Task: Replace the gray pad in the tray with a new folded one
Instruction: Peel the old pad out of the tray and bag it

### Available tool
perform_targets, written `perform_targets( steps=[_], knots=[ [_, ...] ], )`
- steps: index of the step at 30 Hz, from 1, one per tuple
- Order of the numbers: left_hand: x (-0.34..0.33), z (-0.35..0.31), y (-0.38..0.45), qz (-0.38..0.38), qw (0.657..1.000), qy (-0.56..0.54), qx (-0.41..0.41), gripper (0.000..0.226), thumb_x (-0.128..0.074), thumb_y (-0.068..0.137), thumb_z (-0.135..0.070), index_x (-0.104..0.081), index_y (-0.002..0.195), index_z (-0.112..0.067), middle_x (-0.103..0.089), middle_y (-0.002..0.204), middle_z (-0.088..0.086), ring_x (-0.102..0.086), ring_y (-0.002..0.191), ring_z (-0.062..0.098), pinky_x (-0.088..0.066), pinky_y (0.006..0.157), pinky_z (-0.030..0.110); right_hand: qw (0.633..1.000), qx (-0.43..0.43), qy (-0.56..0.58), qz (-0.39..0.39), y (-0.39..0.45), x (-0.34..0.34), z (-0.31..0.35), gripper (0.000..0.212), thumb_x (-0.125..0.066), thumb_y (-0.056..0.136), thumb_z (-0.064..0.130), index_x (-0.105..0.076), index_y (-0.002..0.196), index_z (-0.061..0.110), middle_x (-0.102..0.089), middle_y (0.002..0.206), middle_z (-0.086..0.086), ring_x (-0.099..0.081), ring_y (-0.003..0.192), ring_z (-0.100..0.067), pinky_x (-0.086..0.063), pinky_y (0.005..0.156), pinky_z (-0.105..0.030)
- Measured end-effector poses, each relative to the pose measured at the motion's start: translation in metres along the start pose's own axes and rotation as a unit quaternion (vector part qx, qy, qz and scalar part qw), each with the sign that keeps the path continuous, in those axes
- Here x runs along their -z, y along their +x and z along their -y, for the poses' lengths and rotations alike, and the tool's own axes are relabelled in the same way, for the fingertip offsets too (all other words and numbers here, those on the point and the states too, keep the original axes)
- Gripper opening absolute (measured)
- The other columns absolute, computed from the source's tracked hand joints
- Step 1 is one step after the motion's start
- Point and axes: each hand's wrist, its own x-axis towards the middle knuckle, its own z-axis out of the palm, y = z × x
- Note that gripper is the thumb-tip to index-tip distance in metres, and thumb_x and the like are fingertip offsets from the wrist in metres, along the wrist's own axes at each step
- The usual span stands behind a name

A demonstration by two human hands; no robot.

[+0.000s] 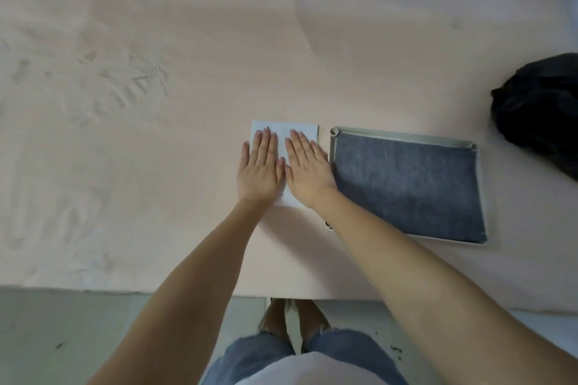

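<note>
A white folded pad (308, 129) lies flat on the pale pink tabletop, just left of the tray. My left hand (260, 166) and my right hand (308, 170) lie side by side on it, palms down and fingers straight, pressing it flat and covering most of it. To the right sits a shallow grey-white tray (403, 136) with a dark grey pad (409, 187) filling its floor. My right forearm crosses the tray's near left corner.
A black crumpled bag or cloth (541, 112) lies at the table's right edge, beyond the tray. The pink table surface (156, 103) stretches wide to the left and behind. Its front edge runs near my legs.
</note>
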Motion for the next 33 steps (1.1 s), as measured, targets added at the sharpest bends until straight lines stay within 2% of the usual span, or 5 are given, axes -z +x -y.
perform_targets(
  steps=[7, 15, 19, 28, 33],
  knots=[
    [0.012, 0.001, -0.004, -0.009, 0.998, 0.003, -0.068, 0.06, -0.006, 0.101, -0.031, -0.04, 0.14, -0.001, -0.038, 0.148, 0.015, -0.035, 0.138, 0.029, -0.015, 0.116, 0.041, 0.999, -0.046, 0.0, -0.002, -0.024, -0.003, 0.01, 0.062, -0.009, 0.101, 0.037, 0.005, 0.147, -0.001, 0.01, 0.156, -0.017, 0.012, 0.144, -0.029, 0.008, 0.117, -0.043],
    [0.002, 0.017, -0.022, -0.006, 1.0, 0.009, 0.004, 0.069, 0.003, 0.091, -0.045, -0.009, 0.151, -0.013, -0.004, 0.159, 0.006, -0.001, 0.147, 0.019, 0.007, 0.118, 0.037, 0.997, -0.065, -0.051, 0.013, -0.031, 0.002, 0.003, 0.068, -0.003, 0.099, 0.047, 0.006, 0.147, 0.0, 0.008, 0.156, -0.018, 0.011, 0.144, -0.03, 0.014, 0.115, -0.044],
    [0.01, 0.013, -0.034, -0.04, 0.999, -0.017, -0.005, 0.066, -0.005, 0.096, -0.044, -0.018, 0.15, -0.008, -0.014, 0.158, 0.008, -0.011, 0.146, 0.022, 0.0, 0.118, 0.039, 0.998, -0.002, -0.001, -0.058, -0.048, 0.011, -0.004, 0.061, -0.012, 0.098, 0.034, -0.009, 0.149, 0.0, -0.006, 0.157, -0.017, -0.002, 0.146, -0.027, 0.001, 0.119, -0.042],
    [0.02, -0.075, -0.043, -0.02, 0.986, -0.042, -0.162, 0.056, -0.019, 0.098, -0.032, -0.036, 0.144, -0.006, -0.036, 0.149, 0.012, -0.032, 0.139, 0.029, -0.016, 0.114, 0.043, 0.962, -0.234, 0.111, -0.079, -0.114, 0.0, -0.06, 0.063, -0.026, 0.087, 0.029, -0.035, 0.14, -0.003, -0.036, 0.147, -0.019, -0.037, 0.136, -0.028, -0.027, 0.112, -0.045],
    [0.015, -0.106, -0.042, -0.022, 0.985, -0.023, -0.17, 0.056, -0.019, 0.098, -0.033, -0.034, 0.144, -0.006, -0.038, 0.149, 0.011, -0.033, 0.139, 0.028, -0.014, 0.114, 0.039, 0.956, -0.276, 0.091, -0.04, -0.144, -0.016, -0.103, 0.062, -0.026, 0.099, 0.029, -0.002, 0.149, 0.002, -0.001, 0.158, -0.015, -0.002, 0.146, -0.025, 0.0, 0.119, -0.04]
  ],
)
